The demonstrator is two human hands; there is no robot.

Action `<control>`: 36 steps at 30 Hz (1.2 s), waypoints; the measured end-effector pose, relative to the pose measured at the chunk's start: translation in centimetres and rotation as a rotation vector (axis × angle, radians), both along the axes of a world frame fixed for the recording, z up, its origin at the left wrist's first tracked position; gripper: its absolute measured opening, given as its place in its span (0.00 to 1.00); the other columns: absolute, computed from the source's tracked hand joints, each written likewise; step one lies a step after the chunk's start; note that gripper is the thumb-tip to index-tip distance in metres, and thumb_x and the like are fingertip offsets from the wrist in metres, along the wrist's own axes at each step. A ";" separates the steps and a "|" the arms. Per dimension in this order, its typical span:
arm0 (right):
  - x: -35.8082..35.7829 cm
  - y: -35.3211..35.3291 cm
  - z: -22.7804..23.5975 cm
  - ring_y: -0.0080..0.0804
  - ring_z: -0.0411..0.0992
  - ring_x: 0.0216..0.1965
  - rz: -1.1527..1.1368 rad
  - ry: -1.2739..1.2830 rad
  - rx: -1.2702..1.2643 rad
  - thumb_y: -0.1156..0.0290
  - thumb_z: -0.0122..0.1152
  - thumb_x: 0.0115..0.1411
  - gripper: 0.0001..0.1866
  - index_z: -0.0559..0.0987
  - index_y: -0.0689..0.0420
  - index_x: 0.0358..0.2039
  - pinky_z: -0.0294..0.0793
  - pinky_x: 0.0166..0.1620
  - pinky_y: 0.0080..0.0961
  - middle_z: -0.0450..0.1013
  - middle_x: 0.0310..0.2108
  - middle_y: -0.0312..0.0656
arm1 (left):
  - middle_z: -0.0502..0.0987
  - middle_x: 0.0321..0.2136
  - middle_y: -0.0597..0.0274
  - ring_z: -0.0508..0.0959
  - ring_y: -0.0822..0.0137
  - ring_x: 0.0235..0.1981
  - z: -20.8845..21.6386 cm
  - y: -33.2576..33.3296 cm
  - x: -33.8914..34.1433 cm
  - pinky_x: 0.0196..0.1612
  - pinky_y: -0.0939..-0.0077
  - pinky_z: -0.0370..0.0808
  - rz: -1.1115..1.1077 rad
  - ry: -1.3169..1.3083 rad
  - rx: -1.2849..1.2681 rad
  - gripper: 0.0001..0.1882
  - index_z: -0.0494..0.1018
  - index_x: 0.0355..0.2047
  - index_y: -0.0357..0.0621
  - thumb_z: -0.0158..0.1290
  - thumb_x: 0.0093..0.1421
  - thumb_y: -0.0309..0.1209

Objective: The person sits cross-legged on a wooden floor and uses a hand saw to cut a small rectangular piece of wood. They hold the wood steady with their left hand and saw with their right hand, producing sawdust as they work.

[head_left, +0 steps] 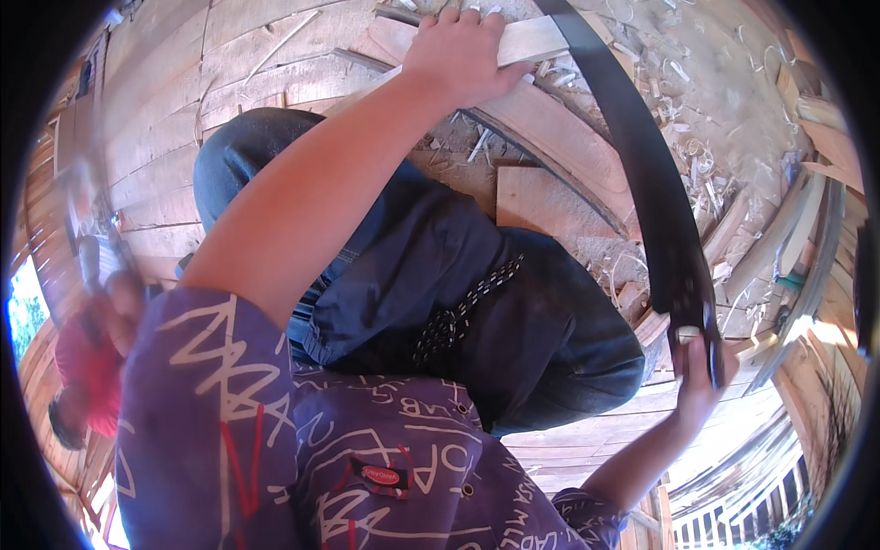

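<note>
My left hand (463, 62) is closed over a pale wooden strip (539, 41), fingers curled across its far edge and thumb along its near side. In my right hand (702, 371) is the handle of a handsaw with a long dark blade (649, 165). The blade runs up and away from my right hand, and its far part crosses at the right end of the strip. Whether the teeth touch the wood, I cannot tell. Beneath the strip lies a wider reddish board (559, 137) with a dark edge.
Shavings (697, 165) and offcuts litter the floor around the boards. A flat wood piece (541, 197) lies by my knee (587, 339). Several long slats (802, 229) lie at the right. A blurred person in a red top (87, 357) is at the far left.
</note>
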State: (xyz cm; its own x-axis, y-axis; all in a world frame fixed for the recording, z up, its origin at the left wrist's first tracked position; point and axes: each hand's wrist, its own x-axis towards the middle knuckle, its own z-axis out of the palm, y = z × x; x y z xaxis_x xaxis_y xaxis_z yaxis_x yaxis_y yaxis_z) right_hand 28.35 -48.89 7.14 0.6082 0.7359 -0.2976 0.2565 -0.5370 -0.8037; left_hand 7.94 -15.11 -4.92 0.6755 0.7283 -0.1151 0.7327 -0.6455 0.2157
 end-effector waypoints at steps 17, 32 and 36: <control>-0.7 5.6 -0.6 0.15 0.56 0.12 -0.068 0.092 -0.052 0.65 0.61 0.57 0.16 0.71 0.61 0.18 0.48 0.17 0.14 0.60 0.10 0.30 | 0.70 0.48 0.44 0.66 0.48 0.55 -1.2 0.4 0.4 0.57 0.56 0.59 -0.001 0.023 0.034 0.35 0.66 0.51 0.37 0.46 0.56 0.56; -3.2 6.9 -1.9 0.13 0.56 0.13 -0.117 0.079 -0.079 0.66 0.60 0.57 0.17 0.70 0.59 0.15 0.49 0.18 0.16 0.61 0.10 0.29 | 0.72 0.47 0.47 0.67 0.51 0.54 -1.2 -0.3 0.7 0.55 0.58 0.62 -0.041 0.041 0.027 0.34 0.68 0.49 0.40 0.46 0.56 0.57; -1.9 5.7 -0.7 0.12 0.54 0.13 -0.069 0.086 -0.085 0.67 0.59 0.58 0.14 0.71 0.60 0.18 0.48 0.17 0.15 0.60 0.10 0.29 | 0.70 0.47 0.40 0.66 0.46 0.54 -0.3 0.3 0.6 0.58 0.53 0.58 -0.024 0.042 -0.063 0.36 0.65 0.52 0.33 0.46 0.55 0.54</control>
State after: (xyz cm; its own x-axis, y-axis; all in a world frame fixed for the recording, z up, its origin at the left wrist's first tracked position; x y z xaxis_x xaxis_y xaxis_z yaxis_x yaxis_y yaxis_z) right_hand 26.42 -43.20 6.46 0.6260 0.6632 -0.4102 0.1486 -0.6178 -0.7722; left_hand 8.51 -14.81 -5.20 0.6865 0.7021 -0.1892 0.7263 -0.6492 0.2261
